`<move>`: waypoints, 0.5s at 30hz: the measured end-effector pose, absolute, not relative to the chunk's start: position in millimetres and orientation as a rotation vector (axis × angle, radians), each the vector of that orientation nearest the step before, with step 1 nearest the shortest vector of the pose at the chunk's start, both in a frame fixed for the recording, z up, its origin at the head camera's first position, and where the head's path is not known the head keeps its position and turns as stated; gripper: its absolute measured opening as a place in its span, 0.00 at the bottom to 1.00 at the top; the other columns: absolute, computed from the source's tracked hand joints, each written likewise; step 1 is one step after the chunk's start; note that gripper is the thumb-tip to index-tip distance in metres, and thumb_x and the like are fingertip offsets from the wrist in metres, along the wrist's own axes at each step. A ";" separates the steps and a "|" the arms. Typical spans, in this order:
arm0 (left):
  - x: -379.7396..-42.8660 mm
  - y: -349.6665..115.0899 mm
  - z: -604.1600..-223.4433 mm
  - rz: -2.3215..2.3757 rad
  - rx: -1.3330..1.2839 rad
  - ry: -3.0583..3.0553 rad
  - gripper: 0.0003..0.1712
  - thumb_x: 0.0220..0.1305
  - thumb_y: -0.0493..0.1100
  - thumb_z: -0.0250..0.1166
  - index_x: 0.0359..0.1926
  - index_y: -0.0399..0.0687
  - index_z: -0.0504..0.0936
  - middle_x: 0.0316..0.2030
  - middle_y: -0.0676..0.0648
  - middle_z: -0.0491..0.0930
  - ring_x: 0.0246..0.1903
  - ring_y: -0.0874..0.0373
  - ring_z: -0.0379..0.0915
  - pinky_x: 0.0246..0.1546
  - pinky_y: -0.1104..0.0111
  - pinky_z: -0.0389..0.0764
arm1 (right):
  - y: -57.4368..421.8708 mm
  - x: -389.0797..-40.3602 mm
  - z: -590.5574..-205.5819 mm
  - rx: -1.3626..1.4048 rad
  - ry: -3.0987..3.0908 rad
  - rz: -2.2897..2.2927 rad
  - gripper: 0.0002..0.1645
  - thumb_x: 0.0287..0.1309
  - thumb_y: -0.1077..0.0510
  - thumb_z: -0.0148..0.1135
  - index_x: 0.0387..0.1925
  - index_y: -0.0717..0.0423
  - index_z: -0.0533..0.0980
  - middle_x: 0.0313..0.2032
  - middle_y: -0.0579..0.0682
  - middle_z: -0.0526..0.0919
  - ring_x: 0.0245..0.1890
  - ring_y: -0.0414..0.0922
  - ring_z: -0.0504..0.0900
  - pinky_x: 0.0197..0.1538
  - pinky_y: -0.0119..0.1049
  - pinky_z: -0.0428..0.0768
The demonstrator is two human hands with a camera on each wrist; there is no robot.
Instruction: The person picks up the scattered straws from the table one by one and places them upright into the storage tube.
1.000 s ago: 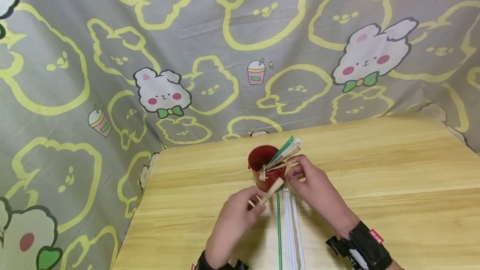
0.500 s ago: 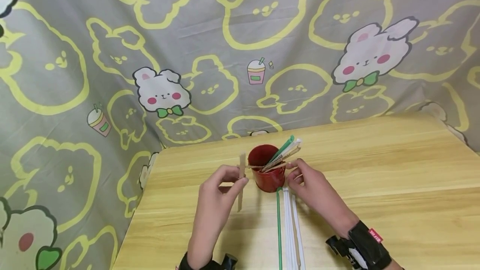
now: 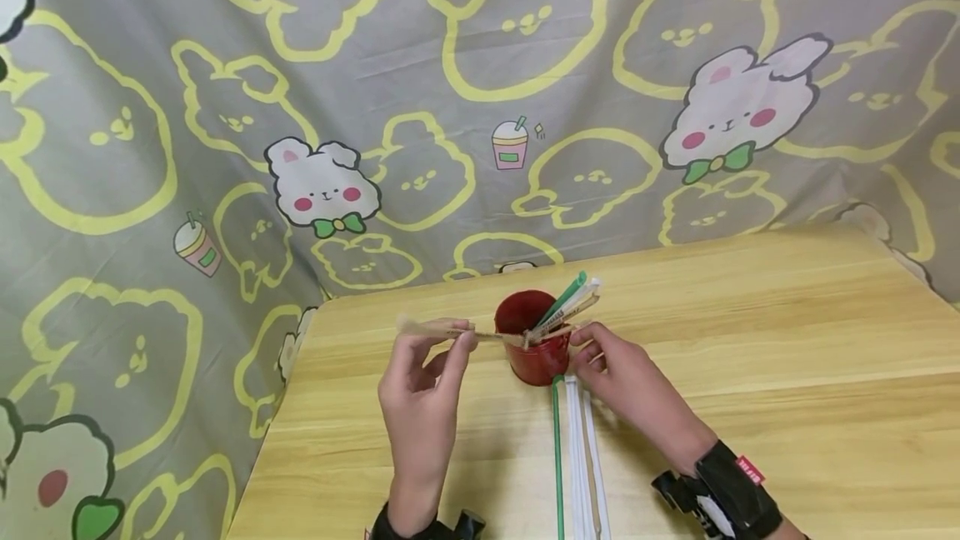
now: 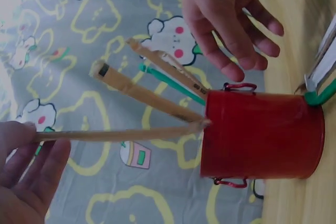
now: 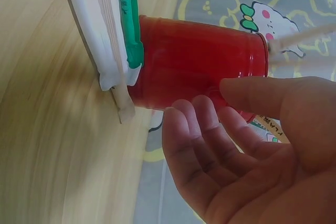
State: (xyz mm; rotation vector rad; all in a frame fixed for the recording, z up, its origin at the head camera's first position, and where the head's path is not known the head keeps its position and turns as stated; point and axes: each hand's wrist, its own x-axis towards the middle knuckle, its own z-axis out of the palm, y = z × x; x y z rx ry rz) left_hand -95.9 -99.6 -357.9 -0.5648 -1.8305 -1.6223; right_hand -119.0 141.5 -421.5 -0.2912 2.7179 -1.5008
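My left hand (image 3: 422, 402) pinches a brown paper-wrapped straw (image 4: 115, 135) between thumb and fingers, left of a small red bucket (image 3: 542, 363). The straw lies almost level; its far end is at the bucket's rim in the left wrist view. Other wrapped straws lean out of the bucket: a green one (image 3: 567, 294), a white one and brown ones (image 4: 147, 98). On the bucket's right side is my right hand (image 3: 633, 386), its fingers loosely bent and holding nothing. Its thumb is against or very near the red wall (image 5: 194, 66); I cannot tell which.
In front of the bucket, a green straw (image 3: 558, 457), white straws (image 3: 577, 457) and a brown one (image 3: 592, 473) lie side by side on the wooden table (image 3: 787, 407). A grey patterned curtain (image 3: 465, 207) hangs behind and to the left.
My left hand has moved left from in front of the bucket, and its straw has turned from slanted through upright to nearly level. My right hand has stayed almost still.
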 end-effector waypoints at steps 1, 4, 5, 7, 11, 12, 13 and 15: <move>-96.3 -99.5 -358.3 -1.606 -0.576 -1.815 0.13 0.67 0.23 0.69 0.49 0.36 0.83 0.47 0.40 0.87 0.48 0.46 0.86 0.45 0.60 0.87 | 141.4 -119.2 -421.5 -0.289 2.717 -1.495 0.15 0.74 0.63 0.61 0.58 0.63 0.77 0.41 0.48 0.86 0.43 0.45 0.85 0.43 0.41 0.84; -99.0 -98.9 -361.9 -1.584 -0.582 -1.829 0.13 0.67 0.23 0.69 0.49 0.38 0.84 0.47 0.40 0.86 0.50 0.45 0.86 0.46 0.60 0.87 | 141.2 -119.3 -421.2 -0.274 2.703 -1.478 0.14 0.73 0.63 0.61 0.57 0.63 0.77 0.40 0.49 0.85 0.42 0.45 0.84 0.42 0.41 0.83; -100.2 -98.7 -364.4 -1.584 -0.571 -1.847 0.12 0.68 0.24 0.69 0.49 0.39 0.84 0.47 0.41 0.87 0.50 0.46 0.86 0.46 0.60 0.87 | 141.1 -119.2 -421.2 -0.267 2.701 -1.469 0.14 0.73 0.63 0.62 0.56 0.63 0.77 0.40 0.49 0.85 0.42 0.45 0.84 0.42 0.41 0.83; -102.6 -98.1 -369.7 -1.584 -0.553 -1.898 0.11 0.69 0.26 0.69 0.49 0.41 0.85 0.48 0.43 0.87 0.50 0.47 0.86 0.46 0.60 0.87 | 141.1 -118.9 -421.0 -0.255 2.700 -1.450 0.13 0.73 0.63 0.62 0.56 0.62 0.78 0.40 0.49 0.85 0.40 0.45 0.84 0.41 0.42 0.83; -107.4 -97.2 -380.3 -1.536 -0.540 -1.988 0.11 0.70 0.29 0.70 0.50 0.45 0.88 0.50 0.47 0.88 0.51 0.51 0.86 0.46 0.61 0.87 | 141.5 -118.3 -420.4 -0.238 2.689 -1.433 0.13 0.72 0.63 0.63 0.55 0.60 0.78 0.39 0.49 0.85 0.38 0.44 0.83 0.41 0.42 0.82; -108.7 -96.9 -382.4 -1.517 -0.544 -2.004 0.11 0.70 0.30 0.70 0.50 0.45 0.88 0.50 0.48 0.88 0.51 0.52 0.86 0.46 0.61 0.87 | 141.6 -118.0 -419.9 -0.231 2.681 -1.435 0.13 0.72 0.62 0.64 0.55 0.60 0.77 0.39 0.49 0.85 0.38 0.44 0.83 0.41 0.42 0.81; -110.1 -96.6 -384.3 -1.499 -0.545 -2.022 0.12 0.71 0.31 0.70 0.51 0.46 0.88 0.50 0.49 0.88 0.50 0.53 0.86 0.45 0.62 0.87 | 141.8 -118.0 -419.7 -0.220 2.676 -1.435 0.13 0.72 0.61 0.64 0.55 0.60 0.77 0.39 0.49 0.85 0.37 0.44 0.83 0.40 0.42 0.81; -112.9 -96.3 -388.3 -1.470 -0.555 -2.056 0.10 0.71 0.32 0.70 0.50 0.46 0.89 0.51 0.50 0.88 0.52 0.55 0.86 0.45 0.62 0.87 | 142.2 -117.3 -418.8 -0.180 2.661 -1.431 0.15 0.73 0.59 0.65 0.56 0.60 0.77 0.38 0.49 0.84 0.33 0.44 0.81 0.37 0.42 0.79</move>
